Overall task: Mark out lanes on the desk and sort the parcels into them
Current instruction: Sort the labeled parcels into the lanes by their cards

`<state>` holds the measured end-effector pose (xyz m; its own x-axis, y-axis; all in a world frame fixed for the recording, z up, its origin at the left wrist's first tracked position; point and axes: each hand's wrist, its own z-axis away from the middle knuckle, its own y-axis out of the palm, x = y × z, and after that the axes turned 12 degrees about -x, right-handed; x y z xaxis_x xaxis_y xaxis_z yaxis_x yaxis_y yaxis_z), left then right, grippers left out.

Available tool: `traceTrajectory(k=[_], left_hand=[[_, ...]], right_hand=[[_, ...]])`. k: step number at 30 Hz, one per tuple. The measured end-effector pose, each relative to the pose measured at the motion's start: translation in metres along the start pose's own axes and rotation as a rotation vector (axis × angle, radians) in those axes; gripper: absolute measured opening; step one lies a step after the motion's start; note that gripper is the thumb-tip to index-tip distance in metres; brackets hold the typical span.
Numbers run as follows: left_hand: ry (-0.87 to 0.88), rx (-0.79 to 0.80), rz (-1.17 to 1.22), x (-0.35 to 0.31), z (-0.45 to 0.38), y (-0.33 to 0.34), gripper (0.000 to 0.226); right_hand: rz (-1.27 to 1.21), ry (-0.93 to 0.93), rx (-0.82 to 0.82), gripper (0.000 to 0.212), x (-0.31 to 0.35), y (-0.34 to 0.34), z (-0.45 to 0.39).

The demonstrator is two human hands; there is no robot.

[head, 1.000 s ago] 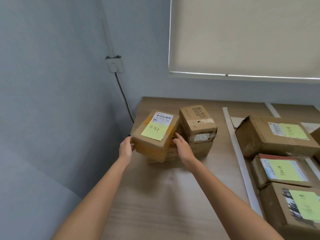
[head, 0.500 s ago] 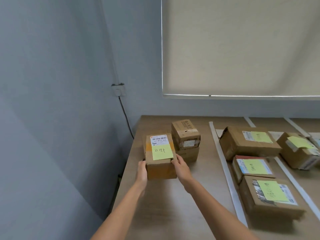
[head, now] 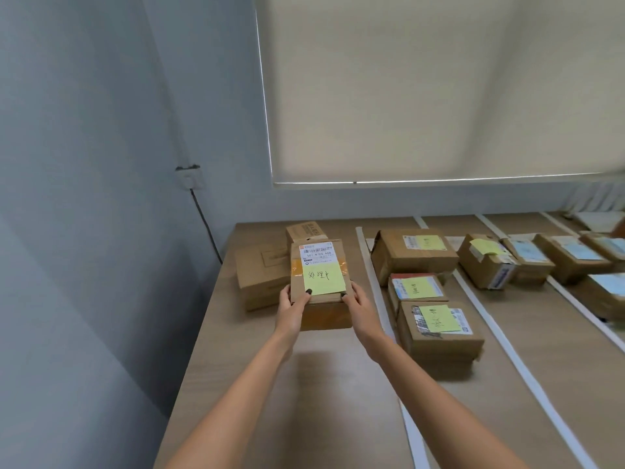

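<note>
**A:** Where is the parcel?

**B:** The parcel (head: pixel 319 286) is held between both hands, the left hand (head: pixel 291 304) and right hand (head: pixel 357 306) gripping its near corners, long axis pointing away. It is over the leftmost lane.

**A:** Room to move?

**B:** Bare desk (head: pixel 324 394) lies nearer; boxes (head: pixel 262 277) behind, a tape strip (head: pixel 372 282) to the right.

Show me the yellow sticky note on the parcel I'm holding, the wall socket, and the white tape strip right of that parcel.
yellow sticky note (head: pixel 324 278), head view, its handwritten middle.
wall socket (head: pixel 190 177), head view, its faceplate.
white tape strip (head: pixel 369 265), head view, mid-length.
</note>
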<state>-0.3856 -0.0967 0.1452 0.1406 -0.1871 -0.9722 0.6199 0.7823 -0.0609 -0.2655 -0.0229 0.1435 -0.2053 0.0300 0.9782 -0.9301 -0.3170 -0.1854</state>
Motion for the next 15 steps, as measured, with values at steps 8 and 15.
traceTrajectory(k=[8,15], left_hand=[[0.024,0.019,0.007,0.004,0.048,0.113,0.051],[-0.019,0.056,0.028,0.023,0.108,0.296,0.046]], right_hand=[[-0.013,-0.027,-0.096,0.043,-0.027,-0.118,-0.022],[0.026,-0.021,-0.082,0.041,-0.071,-0.302,-0.07]])
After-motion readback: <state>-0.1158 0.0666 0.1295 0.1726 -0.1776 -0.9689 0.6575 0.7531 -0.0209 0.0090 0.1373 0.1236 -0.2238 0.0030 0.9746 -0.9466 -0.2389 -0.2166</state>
